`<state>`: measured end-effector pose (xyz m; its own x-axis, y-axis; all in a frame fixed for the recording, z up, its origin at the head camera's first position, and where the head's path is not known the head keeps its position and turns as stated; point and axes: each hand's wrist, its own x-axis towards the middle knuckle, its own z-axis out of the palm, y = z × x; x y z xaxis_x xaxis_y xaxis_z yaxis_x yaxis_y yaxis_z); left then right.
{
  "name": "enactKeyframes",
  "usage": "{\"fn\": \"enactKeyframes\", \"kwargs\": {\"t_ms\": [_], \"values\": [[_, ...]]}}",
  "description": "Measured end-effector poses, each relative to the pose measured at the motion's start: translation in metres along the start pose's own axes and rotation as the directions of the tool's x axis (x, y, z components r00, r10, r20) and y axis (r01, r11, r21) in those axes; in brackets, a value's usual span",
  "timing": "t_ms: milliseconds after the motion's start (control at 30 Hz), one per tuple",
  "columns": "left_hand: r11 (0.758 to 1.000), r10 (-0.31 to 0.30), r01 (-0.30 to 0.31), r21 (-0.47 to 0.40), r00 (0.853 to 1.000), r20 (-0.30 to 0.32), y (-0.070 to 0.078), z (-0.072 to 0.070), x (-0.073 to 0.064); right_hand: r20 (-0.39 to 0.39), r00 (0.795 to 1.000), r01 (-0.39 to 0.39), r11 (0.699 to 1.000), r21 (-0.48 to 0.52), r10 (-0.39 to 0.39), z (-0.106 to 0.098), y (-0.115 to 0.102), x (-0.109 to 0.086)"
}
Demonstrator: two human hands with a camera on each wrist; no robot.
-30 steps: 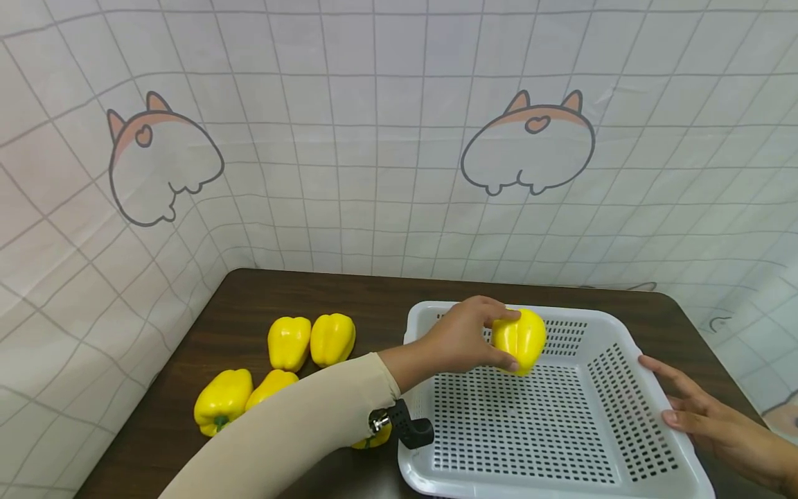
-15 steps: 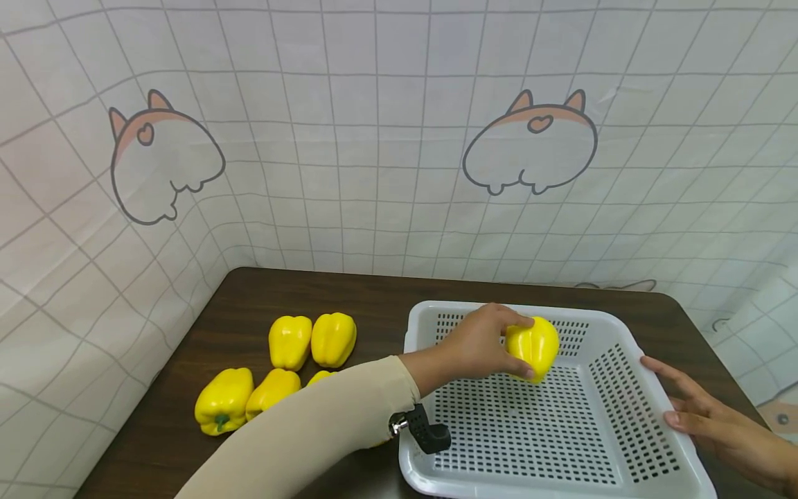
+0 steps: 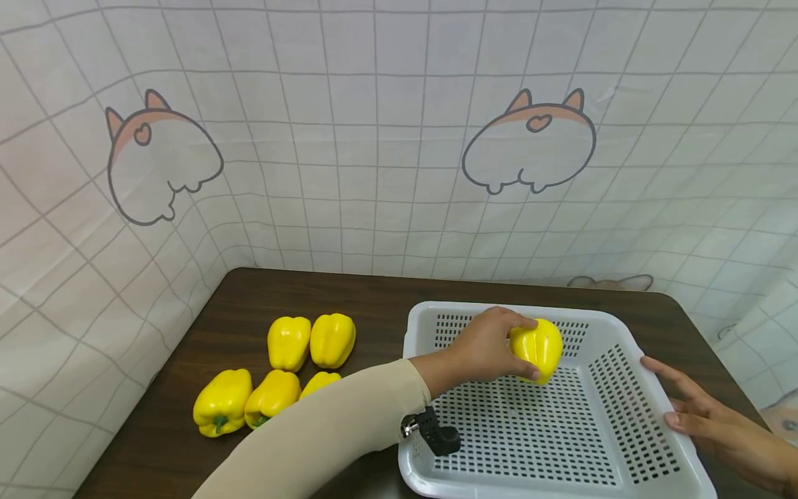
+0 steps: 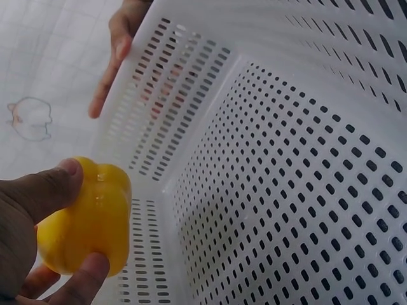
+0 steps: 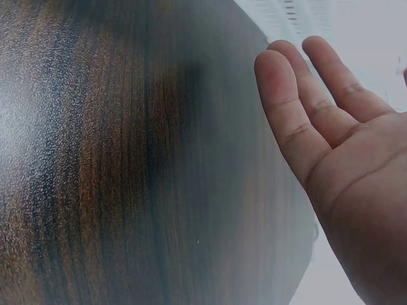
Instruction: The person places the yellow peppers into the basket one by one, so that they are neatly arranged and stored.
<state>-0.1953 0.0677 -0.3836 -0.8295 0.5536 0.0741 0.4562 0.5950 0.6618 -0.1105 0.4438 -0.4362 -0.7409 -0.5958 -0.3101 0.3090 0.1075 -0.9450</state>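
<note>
My left hand (image 3: pixel 486 348) grips a yellow bell pepper (image 3: pixel 541 352) between thumb and fingers, over the far part of a white perforated plastic basket (image 3: pixel 511 436). In the left wrist view, the thumb presses one side of the pepper (image 4: pixel 95 216) and the fingertips the other, with the basket floor (image 4: pixel 267 190) beside it. At the basket's right side, my right hand (image 3: pixel 717 423) touches the outer rim with extended fingers. The right wrist view shows that hand (image 5: pixel 356 152) from the palm side, its fingers fairly straight near the basket wall.
Several more yellow bell peppers (image 3: pixel 224 402) lie on the dark wooden table (image 3: pixel 249 298) left of the basket, partly behind the left sleeve (image 3: pixel 330 436). A white gridded curtain (image 3: pixel 374 173) hangs behind the table.
My left hand has moved rightward and slightly lower over the basket with the bell pepper. More of the peppers on the table show past the sleeve. My right hand has stayed put.
</note>
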Motion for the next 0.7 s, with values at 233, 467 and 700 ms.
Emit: {"fn": "enactKeyframes", "kwargs": {"t_ms": [233,467,700], "values": [[1.0,0.02,-0.02,0.006,1.0,0.002,-0.001,0.009,0.002,0.035,0.999,0.011,1.0,0.012,-0.011,0.0,0.0,-0.001],[0.999,0.03,-0.03,0.013,1.0,0.001,0.001,0.015,0.004,-0.014,1.0,-0.015,1.0,-0.022,0.015,0.0,0.004,-0.001],[0.999,0.026,-0.026,0.028,1.0,0.006,0.003,0.021,0.007,-0.033,0.999,-0.024,0.999,-0.039,0.023,0.001,0.005,0.0]]}}
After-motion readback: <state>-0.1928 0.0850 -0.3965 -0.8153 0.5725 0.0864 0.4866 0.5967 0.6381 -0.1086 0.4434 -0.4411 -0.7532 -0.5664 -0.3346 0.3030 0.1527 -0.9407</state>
